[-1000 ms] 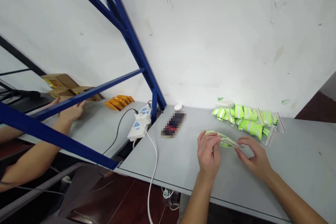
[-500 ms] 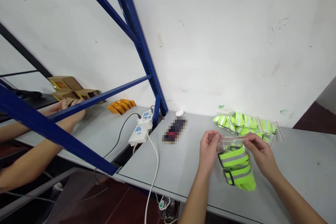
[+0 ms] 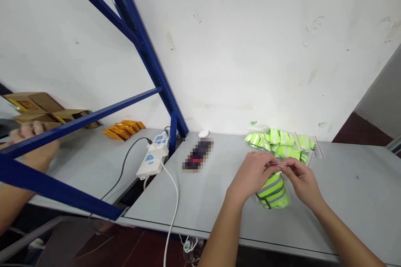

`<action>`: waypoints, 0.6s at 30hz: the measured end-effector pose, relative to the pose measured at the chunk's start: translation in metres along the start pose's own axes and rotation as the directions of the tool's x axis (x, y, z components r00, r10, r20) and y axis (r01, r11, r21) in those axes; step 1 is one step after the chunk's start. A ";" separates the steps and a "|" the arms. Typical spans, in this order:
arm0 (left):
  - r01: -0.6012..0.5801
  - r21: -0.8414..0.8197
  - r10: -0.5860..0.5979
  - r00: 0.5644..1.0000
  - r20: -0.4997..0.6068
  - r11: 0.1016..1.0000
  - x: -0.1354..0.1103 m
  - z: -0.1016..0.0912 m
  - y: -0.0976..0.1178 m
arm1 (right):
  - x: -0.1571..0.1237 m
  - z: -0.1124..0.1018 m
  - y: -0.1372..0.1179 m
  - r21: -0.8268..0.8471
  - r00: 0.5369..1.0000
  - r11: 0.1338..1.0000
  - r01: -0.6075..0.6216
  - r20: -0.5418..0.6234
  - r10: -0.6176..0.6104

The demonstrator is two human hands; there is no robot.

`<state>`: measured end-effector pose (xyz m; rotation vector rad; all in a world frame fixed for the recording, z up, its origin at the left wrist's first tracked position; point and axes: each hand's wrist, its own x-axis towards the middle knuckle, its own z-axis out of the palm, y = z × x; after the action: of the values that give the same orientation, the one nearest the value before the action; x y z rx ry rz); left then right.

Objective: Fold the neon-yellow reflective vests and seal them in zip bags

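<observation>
My left hand [image 3: 250, 173] and my right hand [image 3: 299, 179] pinch the top edge of a small clear zip bag [image 3: 273, 191] that holds folded neon-green reflective bands. The bag hangs just above the grey table [image 3: 344, 200], between both hands. Behind it, near the wall, lies a pile of filled zip bags [image 3: 282, 141] with the same green bands and red seal strips.
A blurred dark item [image 3: 197, 155] and a small white puck [image 3: 203, 134] lie to the left. A white power strip [image 3: 152, 159] with cables sits by the blue rack post [image 3: 147, 54]. Orange pieces [image 3: 123, 128], cardboard boxes [image 3: 37, 106] and another person's hand [image 3: 33, 144] are far left.
The bag went from lying flat on the table to being lifted by its top edge. My hands have drawn closer together along the seal, and the view shifted right.
</observation>
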<state>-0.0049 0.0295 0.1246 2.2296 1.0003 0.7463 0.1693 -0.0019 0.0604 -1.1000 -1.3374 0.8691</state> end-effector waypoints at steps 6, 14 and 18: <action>-0.044 -0.087 0.038 0.997 -0.073 0.995 -0.001 0.005 0.000 | -0.005 -0.007 -0.006 -0.071 0.998 0.995 0.064 0.019 -0.063; -0.105 -0.110 0.087 0.983 -0.161 0.988 -0.018 -0.006 -0.013 | -0.009 -0.019 -0.012 -0.174 0.976 0.962 0.213 0.082 -0.201; 0.063 -0.297 -0.100 0.989 -0.111 0.953 -0.029 -0.010 -0.034 | -0.013 -0.022 -0.010 -0.190 0.983 0.964 0.184 0.051 -0.177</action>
<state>-0.0441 0.0280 0.1009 1.8957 0.9649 0.9414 0.1888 -0.0194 0.0676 -1.0956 -1.5495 0.6352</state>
